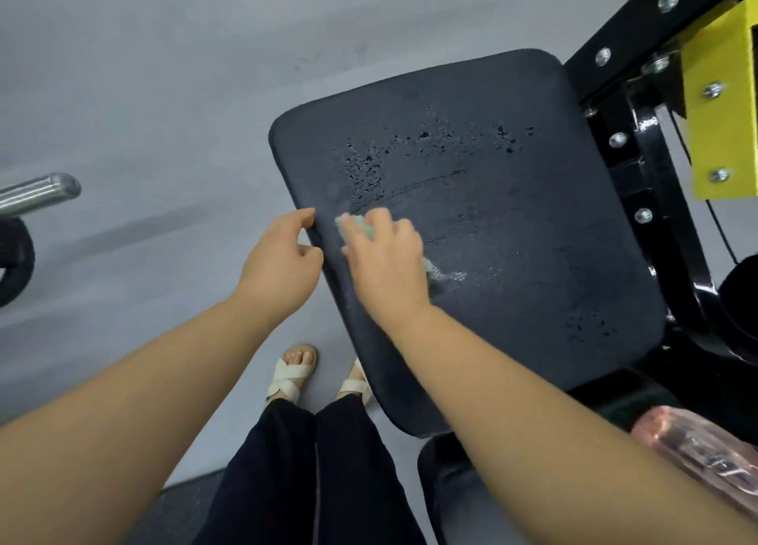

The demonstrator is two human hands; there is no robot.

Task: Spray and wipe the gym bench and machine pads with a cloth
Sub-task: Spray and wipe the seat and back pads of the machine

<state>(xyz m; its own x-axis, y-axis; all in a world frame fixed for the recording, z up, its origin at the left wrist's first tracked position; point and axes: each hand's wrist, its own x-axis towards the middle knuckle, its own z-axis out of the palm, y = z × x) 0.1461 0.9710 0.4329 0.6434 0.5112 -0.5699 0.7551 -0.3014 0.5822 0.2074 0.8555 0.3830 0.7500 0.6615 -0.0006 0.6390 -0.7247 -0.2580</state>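
Observation:
A dark padded machine seat fills the middle of the view, with spray droplets across its upper half and wiped streaks below them. My right hand presses a pale green cloth against the pad near its left edge; most of the cloth is hidden under the hand. My left hand grips the pad's left edge, thumb on top and fingers curled under it. A pink translucent spray bottle lies at the lower right on a second dark pad.
The machine's black and yellow bolted frame rises at the right. A chrome bar end and a black weight plate sit at the left edge. Grey floor surrounds the seat; my sandalled feet stand beside it.

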